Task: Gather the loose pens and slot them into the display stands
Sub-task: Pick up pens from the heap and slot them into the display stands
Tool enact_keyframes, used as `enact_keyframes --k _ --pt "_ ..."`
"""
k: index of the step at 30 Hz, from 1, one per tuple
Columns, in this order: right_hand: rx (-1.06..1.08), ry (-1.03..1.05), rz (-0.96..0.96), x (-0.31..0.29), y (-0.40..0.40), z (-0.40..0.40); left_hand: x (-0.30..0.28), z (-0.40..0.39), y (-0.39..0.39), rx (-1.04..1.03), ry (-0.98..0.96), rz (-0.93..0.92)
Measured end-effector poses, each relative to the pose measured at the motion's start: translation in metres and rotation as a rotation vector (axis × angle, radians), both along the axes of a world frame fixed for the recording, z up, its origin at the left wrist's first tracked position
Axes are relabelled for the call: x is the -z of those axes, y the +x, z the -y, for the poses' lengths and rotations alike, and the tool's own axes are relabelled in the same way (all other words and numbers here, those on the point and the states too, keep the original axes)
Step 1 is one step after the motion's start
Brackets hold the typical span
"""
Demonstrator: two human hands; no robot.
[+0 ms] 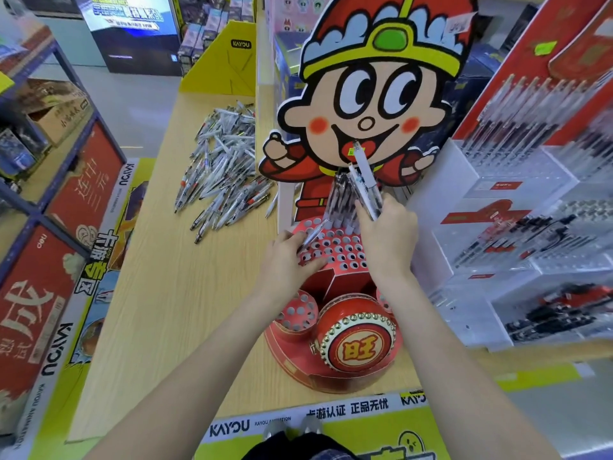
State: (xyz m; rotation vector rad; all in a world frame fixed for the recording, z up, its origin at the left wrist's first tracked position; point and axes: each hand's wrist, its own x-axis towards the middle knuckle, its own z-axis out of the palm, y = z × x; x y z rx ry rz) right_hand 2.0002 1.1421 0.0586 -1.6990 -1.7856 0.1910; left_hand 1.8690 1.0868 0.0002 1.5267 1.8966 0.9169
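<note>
1. On wooden counter (159,293), centre-right: red display stand (335,260) w/ perforated top (rows of round holes) and cartoon-figure backboard (374,94) behind it. Red drum-shaped front piece (360,341) sits at stand's near end.
2. Right hand (386,234): fingers curled round a bundle of pens (363,184), white/clear barrels, held roughly upright, tilted left, above back rows of stand.
3. Left hand (288,257): fingers pinch a single pen (313,234) low on barrel; pen slants up-right, tip end over left part of hole grid. Cannot tell if tip is in a hole.
4. Slotted pens (340,200) stand in back rows of grid, just beside right hand; front rows show open holes.
5. Loose pen pile (222,167) lies on counter, left of stand, well apart from both hands.
6. Right of stand: clear acrylic tiers (517,247) holding dark pens. Yellow KAYOU box (229,61) at counter's far end.
</note>
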Motion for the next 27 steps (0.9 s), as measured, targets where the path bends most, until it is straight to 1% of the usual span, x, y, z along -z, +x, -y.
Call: enact_keyframes --k 4,6,7,9,10,12,13,14,16,17,18,20,21,22,23,24,26,27 --pt "-0.011 -0.020 0.011 0.000 -0.001 0.000 -0.004 0.001 0.001 0.010 -0.005 -0.002" --pt "-0.038 -0.008 -0.023 -0.004 0.004 0.003 -0.007 0.002 -0.001 0.015 0.004 -0.005" --pt "-0.065 -0.002 -0.078 -0.007 0.008 0.006 -0.010 0.004 -0.002 0.015 0.012 0.013" --pt "-0.133 -0.041 -0.279 -0.014 0.017 0.014 -0.019 0.008 -0.005 0.028 0.016 0.084" --pt "-0.181 -0.121 -0.401 -0.019 0.022 0.019 -0.023 0.011 -0.005 0.059 0.017 0.104" --pt "-0.311 -0.378 -0.634 -0.030 0.026 0.030 -0.033 0.016 -0.003 0.145 0.034 0.087" --pt "-0.365 -0.493 -0.697 -0.031 0.025 0.033 -0.037 0.017 -0.001 0.189 0.049 0.065" --pt "-0.395 -0.551 -0.709 -0.032 0.025 0.035 -0.042 0.018 0.003 0.236 0.066 0.034" --pt "-0.377 -0.537 -0.720 -0.033 0.027 0.035 -0.050 0.017 0.005 0.283 0.075 0.011" --pt "-0.336 -0.509 -0.770 -0.033 0.031 0.033 -0.054 0.017 0.004 0.269 0.078 0.049" --pt "-0.289 -0.491 -0.855 -0.033 0.037 0.031 -0.058 0.017 0.001 0.237 0.083 0.124" --pt "-0.241 -0.508 -1.032 -0.033 0.052 0.027 -0.067 0.020 -0.005 0.139 0.106 0.367" --pt "-0.256 -0.554 -1.054 -0.032 0.060 0.028 -0.071 0.022 -0.007 0.086 0.116 0.509" --pt "-0.283 -0.616 -1.033 -0.031 0.066 0.030 -0.075 0.024 -0.007 0.045 0.117 0.641" --pt "-0.303 -0.682 -0.969 -0.029 0.069 0.033 -0.077 0.025 -0.007 0.018 0.115 0.732" --pt "-0.298 -0.733 -0.867 -0.026 0.071 0.037 -0.078 0.024 -0.005 0.010 0.121 0.753" --pt "-0.214 -0.755 -0.669 -0.021 0.070 0.041 -0.080 0.023 -0.003 0.039 0.145 0.658" --pt "-0.175 -0.723 -0.640 -0.021 0.069 0.042 -0.081 0.023 -0.001 0.065 0.152 0.598"
